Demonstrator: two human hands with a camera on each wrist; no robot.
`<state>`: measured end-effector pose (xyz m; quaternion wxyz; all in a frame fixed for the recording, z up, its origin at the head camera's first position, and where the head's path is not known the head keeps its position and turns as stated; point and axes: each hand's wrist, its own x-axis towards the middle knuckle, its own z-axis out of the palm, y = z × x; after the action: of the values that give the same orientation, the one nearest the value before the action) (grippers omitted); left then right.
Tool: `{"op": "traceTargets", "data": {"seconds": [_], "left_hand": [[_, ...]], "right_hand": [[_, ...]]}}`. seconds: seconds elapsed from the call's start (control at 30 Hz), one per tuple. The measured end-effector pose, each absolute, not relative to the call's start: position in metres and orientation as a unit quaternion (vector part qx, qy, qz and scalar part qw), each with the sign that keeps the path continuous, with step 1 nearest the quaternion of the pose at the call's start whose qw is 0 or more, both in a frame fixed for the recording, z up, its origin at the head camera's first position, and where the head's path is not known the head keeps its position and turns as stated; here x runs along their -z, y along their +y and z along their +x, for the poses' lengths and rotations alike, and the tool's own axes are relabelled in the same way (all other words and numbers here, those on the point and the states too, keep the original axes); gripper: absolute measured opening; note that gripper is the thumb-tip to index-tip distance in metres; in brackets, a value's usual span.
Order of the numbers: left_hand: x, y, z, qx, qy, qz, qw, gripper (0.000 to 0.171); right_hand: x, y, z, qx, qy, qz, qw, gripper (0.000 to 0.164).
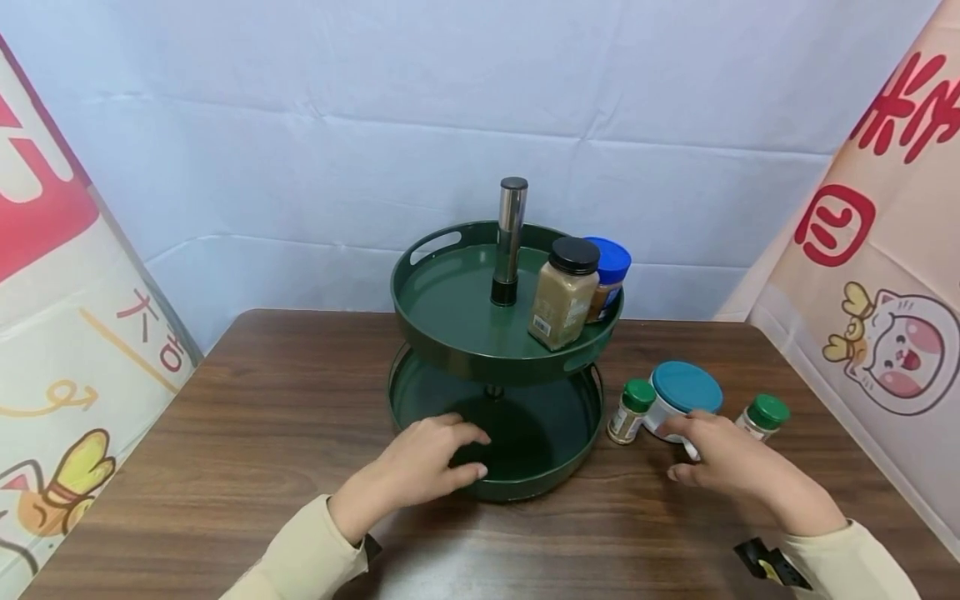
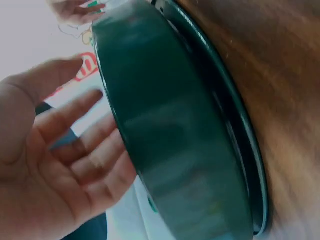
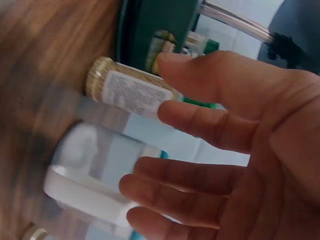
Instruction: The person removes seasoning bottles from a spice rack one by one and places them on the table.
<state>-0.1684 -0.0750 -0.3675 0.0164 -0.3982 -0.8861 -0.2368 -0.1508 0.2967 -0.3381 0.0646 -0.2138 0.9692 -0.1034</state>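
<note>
My left hand [image 1: 423, 458] reaches over the front left rim of the lower tray [image 1: 517, 490] of a green two-tier stand, fingers loosely bent around nothing. In the left wrist view its fingers [image 2: 95, 165] lie along the tray wall; contact is unclear. On the right, my right hand [image 1: 731, 458] hovers in front of a white tub with a teal lid [image 1: 686, 387], its fingers apart and holding nothing. The tub's white handle [image 3: 85, 192] shows near the fingertips in the right wrist view. Green-lidded spice bottles stand left [image 1: 628, 412] and right [image 1: 765, 414] of the tub.
On the upper tray [image 1: 450, 354], a black-lidded jar of pale powder [image 1: 562, 300] and a blue-lidded jar [image 1: 609, 267] stand at the right side. A metal post [image 1: 512, 233] rises from its middle. Behind the wooden table [image 1: 300, 392] hangs a white cloth [image 1: 337, 167].
</note>
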Motion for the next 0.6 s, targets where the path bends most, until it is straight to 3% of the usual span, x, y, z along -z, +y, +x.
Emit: {"op": "traceTargets", "data": {"seconds": [0.13, 0.27, 0.6], "left_hand": [[0.372, -0.072, -0.166, 0.225, -0.868, -0.441, -0.034, 0.025], [0.377, -0.071, -0.165, 0.210, -0.864, -0.456, -0.050, 0.020], [0.381, -0.072, -0.163, 0.207, -0.861, -0.462, -0.040, 0.019]], "right_hand": [[0.346, 0.293, -0.154, 0.112, 0.968, -0.219, 0.054, 0.039], [0.353, 0.291, -0.156, 0.115, 0.968, -0.219, 0.043, 0.038], [0.361, 0.288, -0.156, 0.117, 0.968, -0.220, 0.030, 0.034]]}}
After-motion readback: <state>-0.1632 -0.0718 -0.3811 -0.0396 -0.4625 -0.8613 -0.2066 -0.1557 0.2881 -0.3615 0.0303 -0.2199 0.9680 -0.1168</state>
